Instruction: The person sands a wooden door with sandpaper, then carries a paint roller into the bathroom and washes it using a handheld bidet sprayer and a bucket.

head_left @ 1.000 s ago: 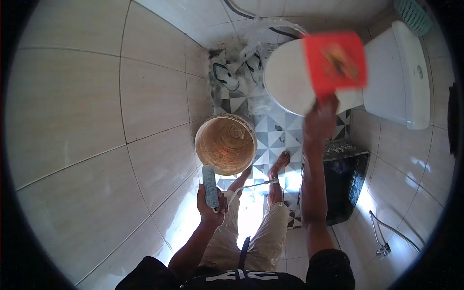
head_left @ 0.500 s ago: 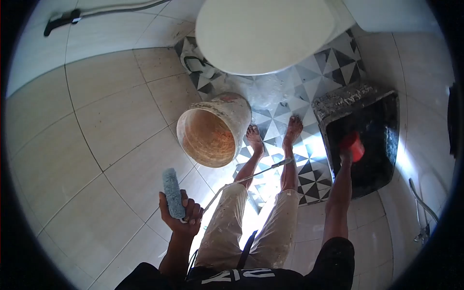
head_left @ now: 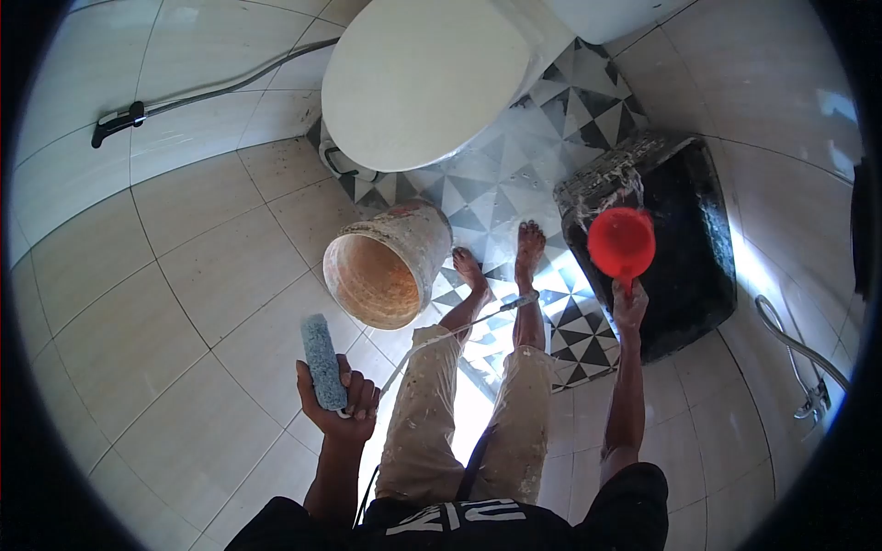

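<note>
My left hand (head_left: 347, 404) is wrapped around a paint roller (head_left: 323, 360) near the base of its fluffy blue-grey sleeve. The roller's long thin rod runs from this hand across my knees toward a grey grip end. My right hand (head_left: 629, 306) is closed on the handle of a red water dipper (head_left: 622, 241). The dipper is over the left side of a black tub (head_left: 675, 344), near its splashed rim; whether water is in it, I cannot tell. Left of my feet, a stained bucket (head_left: 415, 230) lies tilted, its mouth toward me.
A toilet with a closed cream lid (head_left: 418, 83) stands ahead. Wet patterned floor tiles (head_left: 491, 174) surround my bare feet. Beige tiled walls enclose both sides, with a hand sprayer (head_left: 119, 122) and hose on the left and a tap with hose (head_left: 813, 399) on the right.
My right hand has lifted the red dipper out of the tub's interior and moved it up toward the left rim. The left hand still holds the roller. The view has shifted slightly.
</note>
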The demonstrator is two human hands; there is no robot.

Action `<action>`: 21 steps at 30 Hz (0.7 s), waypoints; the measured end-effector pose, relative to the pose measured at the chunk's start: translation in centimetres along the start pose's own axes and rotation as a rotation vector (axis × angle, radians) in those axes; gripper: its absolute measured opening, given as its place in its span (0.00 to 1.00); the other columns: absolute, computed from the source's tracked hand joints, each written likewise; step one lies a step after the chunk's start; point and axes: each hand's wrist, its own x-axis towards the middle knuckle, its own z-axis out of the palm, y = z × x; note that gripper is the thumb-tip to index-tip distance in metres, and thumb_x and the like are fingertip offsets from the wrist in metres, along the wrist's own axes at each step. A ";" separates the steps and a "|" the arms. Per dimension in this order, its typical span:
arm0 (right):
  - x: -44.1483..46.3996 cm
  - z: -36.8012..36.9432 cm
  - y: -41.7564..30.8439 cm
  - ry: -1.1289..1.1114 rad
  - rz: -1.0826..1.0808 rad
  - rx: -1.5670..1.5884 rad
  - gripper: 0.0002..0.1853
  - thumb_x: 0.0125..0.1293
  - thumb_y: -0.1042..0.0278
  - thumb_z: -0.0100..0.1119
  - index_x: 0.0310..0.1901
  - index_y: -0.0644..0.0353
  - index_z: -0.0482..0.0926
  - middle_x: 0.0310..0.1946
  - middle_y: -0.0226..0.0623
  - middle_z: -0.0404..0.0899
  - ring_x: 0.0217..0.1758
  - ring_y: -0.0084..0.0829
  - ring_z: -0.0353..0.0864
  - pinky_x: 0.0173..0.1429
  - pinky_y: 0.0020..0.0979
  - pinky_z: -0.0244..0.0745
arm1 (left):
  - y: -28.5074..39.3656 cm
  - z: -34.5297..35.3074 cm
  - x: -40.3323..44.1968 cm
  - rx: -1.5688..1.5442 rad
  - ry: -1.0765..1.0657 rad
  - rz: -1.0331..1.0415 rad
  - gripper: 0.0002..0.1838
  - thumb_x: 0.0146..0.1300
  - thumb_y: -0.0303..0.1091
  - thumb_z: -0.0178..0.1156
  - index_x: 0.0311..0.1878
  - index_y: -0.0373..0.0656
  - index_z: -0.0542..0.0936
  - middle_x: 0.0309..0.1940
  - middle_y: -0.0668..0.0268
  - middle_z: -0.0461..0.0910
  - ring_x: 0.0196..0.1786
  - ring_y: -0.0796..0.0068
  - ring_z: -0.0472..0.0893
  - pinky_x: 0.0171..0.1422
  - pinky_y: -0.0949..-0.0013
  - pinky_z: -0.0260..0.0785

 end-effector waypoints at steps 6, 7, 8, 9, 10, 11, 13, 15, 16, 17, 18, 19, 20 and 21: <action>-1.2 -1.8 -3.5 -0.095 -0.322 -0.615 0.15 0.59 0.60 0.61 0.45 0.58 0.76 0.25 0.44 0.80 0.23 0.45 0.80 0.26 0.39 0.76 | 0.3 0.9 0.7 -0.002 -0.085 0.040 0.32 0.66 0.66 0.36 0.26 0.44 0.70 0.04 0.72 0.57 0.06 0.79 0.59 0.12 0.74 0.55; -1.4 -1.7 -3.7 -0.088 -0.318 -0.618 0.15 0.59 0.60 0.61 0.45 0.58 0.76 0.25 0.44 0.80 0.23 0.45 0.80 0.26 0.39 0.76 | 0.4 1.1 0.9 0.007 -0.089 0.047 0.32 0.66 0.65 0.36 0.26 0.44 0.69 0.04 0.73 0.57 0.05 0.80 0.59 0.11 0.74 0.57; -1.6 -1.1 -4.1 -0.088 -0.379 -0.689 0.17 0.59 0.60 0.60 0.47 0.58 0.76 0.25 0.43 0.80 0.23 0.44 0.80 0.26 0.39 0.76 | 0.6 1.2 1.3 0.007 -0.097 0.045 0.32 0.66 0.65 0.36 0.26 0.44 0.69 0.04 0.73 0.57 0.05 0.80 0.59 0.11 0.74 0.57; -1.9 -0.5 -4.6 -0.093 -0.439 -0.760 0.19 0.58 0.60 0.60 0.49 0.58 0.76 0.25 0.42 0.80 0.23 0.43 0.81 0.27 0.39 0.76 | 0.7 1.1 1.4 0.013 -0.106 0.041 0.31 0.66 0.65 0.36 0.26 0.44 0.69 0.04 0.73 0.57 0.05 0.80 0.59 0.11 0.74 0.57; -2.3 0.3 -4.5 -0.115 -0.427 -0.790 0.21 0.58 0.62 0.59 0.53 0.57 0.75 0.24 0.41 0.79 0.23 0.42 0.80 0.27 0.38 0.76 | 0.9 1.1 1.4 0.016 -0.112 0.038 0.31 0.66 0.65 0.37 0.26 0.44 0.69 0.04 0.74 0.57 0.05 0.81 0.59 0.11 0.74 0.57; -2.7 1.2 -4.3 -0.113 -0.429 -0.796 0.21 0.58 0.62 0.59 0.53 0.57 0.75 0.24 0.41 0.79 0.23 0.42 0.80 0.27 0.38 0.76 | 0.9 1.1 1.6 0.011 -0.115 0.036 0.31 0.66 0.65 0.37 0.26 0.44 0.69 0.04 0.74 0.57 0.05 0.81 0.59 0.11 0.74 0.57; -4.4 2.8 -4.1 -0.080 -0.370 -0.897 0.23 0.59 0.61 0.57 0.58 0.53 0.73 0.29 0.39 0.80 0.26 0.42 0.80 0.30 0.39 0.77 | 1.1 1.0 1.6 -0.001 -0.115 0.009 0.33 0.65 0.66 0.36 0.27 0.43 0.71 0.05 0.72 0.58 0.06 0.78 0.59 0.12 0.75 0.56; -5.8 4.0 -5.1 -0.112 -0.324 -0.989 0.26 0.60 0.61 0.56 0.61 0.53 0.70 0.29 0.39 0.77 0.29 0.41 0.79 0.35 0.39 0.76 | 1.2 1.3 1.4 -0.010 -0.098 0.002 0.33 0.65 0.66 0.36 0.27 0.43 0.71 0.05 0.72 0.58 0.06 0.78 0.58 0.12 0.75 0.55; -6.5 4.3 -5.8 -0.147 -0.282 -0.996 0.29 0.59 0.61 0.56 0.64 0.54 0.66 0.30 0.40 0.75 0.33 0.40 0.79 0.41 0.40 0.75 | 1.3 1.5 1.3 -0.012 -0.082 -0.004 0.33 0.65 0.66 0.36 0.27 0.42 0.71 0.05 0.72 0.58 0.06 0.78 0.58 0.12 0.75 0.54; -7.0 4.2 -6.2 -0.143 -0.293 -0.994 0.29 0.59 0.61 0.56 0.64 0.54 0.66 0.30 0.40 0.75 0.33 0.40 0.79 0.41 0.40 0.75 | 1.4 1.6 1.2 -0.018 -0.086 0.005 0.33 0.65 0.66 0.36 0.27 0.42 0.71 0.05 0.72 0.58 0.06 0.78 0.58 0.12 0.75 0.54; -7.5 4.1 -6.5 -0.116 -0.289 -0.991 0.30 0.59 0.62 0.56 0.64 0.55 0.65 0.32 0.41 0.76 0.35 0.40 0.79 0.42 0.40 0.75 | 1.4 1.7 1.3 -0.005 -0.080 0.009 0.33 0.66 0.66 0.37 0.27 0.43 0.71 0.05 0.73 0.58 0.06 0.79 0.58 0.11 0.75 0.55; -7.7 4.0 -6.8 -0.092 -0.281 -0.989 0.31 0.59 0.62 0.56 0.65 0.55 0.64 0.34 0.42 0.77 0.36 0.41 0.79 0.43 0.41 0.75 | 1.4 1.7 1.3 0.008 -0.071 0.009 0.32 0.66 0.65 0.37 0.26 0.44 0.70 0.05 0.74 0.58 0.06 0.80 0.57 0.11 0.75 0.55; -7.6 3.7 -7.0 -0.027 -0.237 -0.934 0.30 0.60 0.62 0.55 0.65 0.57 0.64 0.39 0.45 0.78 0.40 0.44 0.80 0.44 0.42 0.74 | 1.4 1.7 1.2 0.001 -0.066 0.007 0.32 0.66 0.66 0.37 0.27 0.44 0.71 0.05 0.74 0.57 0.05 0.80 0.57 0.11 0.75 0.54; -7.2 3.4 -6.6 -0.026 -0.242 -0.938 0.30 0.60 0.62 0.55 0.65 0.57 0.64 0.39 0.45 0.78 0.40 0.44 0.80 0.44 0.42 0.74 | 1.4 1.6 1.3 -0.005 -0.068 0.008 0.32 0.66 0.66 0.37 0.27 0.44 0.71 0.05 0.74 0.57 0.05 0.80 0.57 0.11 0.75 0.54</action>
